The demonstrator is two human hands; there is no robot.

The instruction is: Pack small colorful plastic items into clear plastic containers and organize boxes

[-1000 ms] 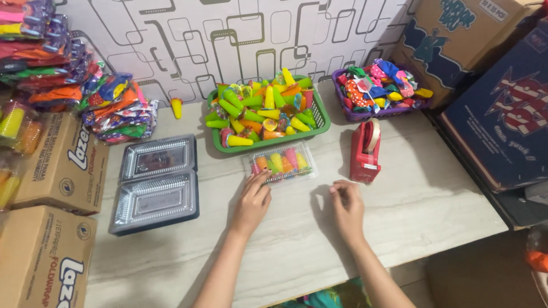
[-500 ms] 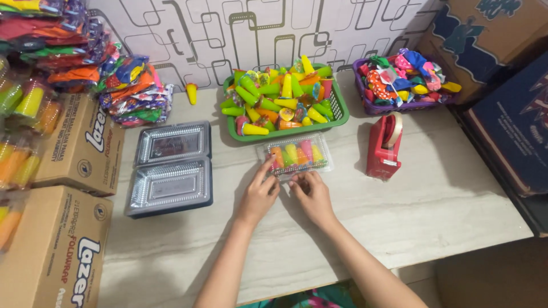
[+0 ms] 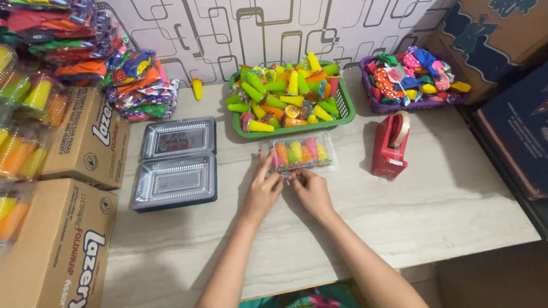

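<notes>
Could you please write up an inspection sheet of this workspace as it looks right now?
Surface: pale wood-grain table, against a patterned wall.
Job's things: small clear box filled with coloured pieces, lid shut as far as can be seen.
Clutter: green basket of coloured cones; purple basket of wrapped bits; red tape dispenser; open empty clear tray; one loose yellow cone.
Grippers: left hand and right hand both touch the box's near edge, fingers bent.
Cables: nothing seen.
Surroundings: cardboard cartons and bagged sweets at left; more cartons at right.
</notes>
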